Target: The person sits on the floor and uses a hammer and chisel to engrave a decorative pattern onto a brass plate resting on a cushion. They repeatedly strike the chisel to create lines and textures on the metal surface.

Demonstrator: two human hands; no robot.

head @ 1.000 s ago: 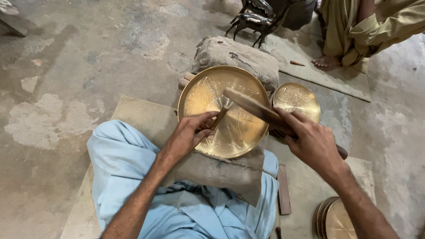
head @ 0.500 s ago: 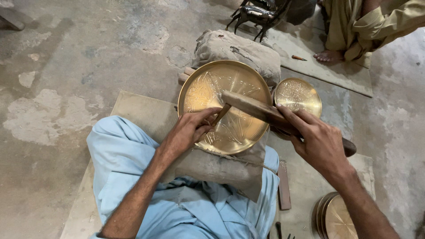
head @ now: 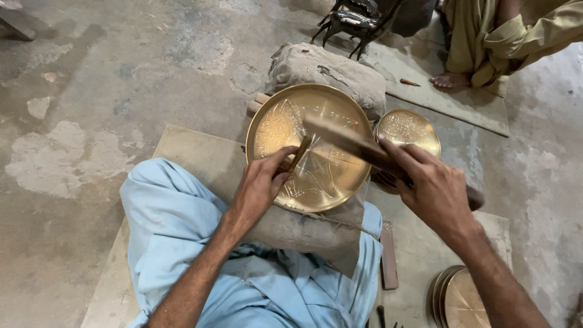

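At frame centre the left hand (head: 261, 185) pinches a chisel (head: 300, 153) against the brass plate (head: 310, 146), the right hand's (head: 434, 188) fingers wrapped round a mallet (head: 364, 146); a glancing blow could skid the chisel, scarring the engraving.

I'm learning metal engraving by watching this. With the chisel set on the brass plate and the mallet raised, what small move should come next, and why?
Probably a short tap of the mallet down onto the chisel. The left hand holds the chisel tip on the plate, and the right hand holds the mallet head just above it.
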